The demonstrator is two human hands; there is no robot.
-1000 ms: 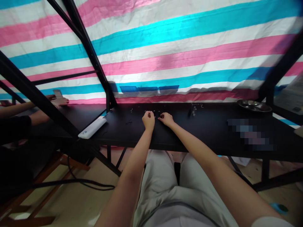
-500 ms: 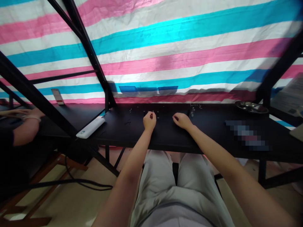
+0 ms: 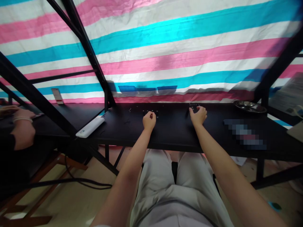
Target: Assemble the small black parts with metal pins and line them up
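Note:
My left hand point(image 3: 149, 120) rests on the black table point(image 3: 170, 129) with its fingers curled in a pinch. Whatever it may hold is too small to make out. Tiny dark pieces with pale tops point(image 3: 157, 114) stand just beside its fingertips. Over to the right, my right hand point(image 3: 199, 116) reaches toward the back of the table, its thumb and fingers apart. Several small pale pieces point(image 3: 194, 104) lie in a row right behind its fingertips, partly hidden by the hand. Close to the thumb is a slim dark object point(image 3: 187, 113).
A shiny metal dish point(image 3: 250, 107) sits at the back right, behind a pixelated flat item point(image 3: 245, 134). To the left lie a white oblong case point(image 3: 90, 127) and dark scraps point(image 3: 127, 121). Black frame bars rise on both sides. A co-worker's arm point(image 3: 23, 129) is at far left.
My right hand has moved right and away from me to the small pale pieces, and its fingers have spread. The left hand has stayed in place. The co-worker's arm has shifted left.

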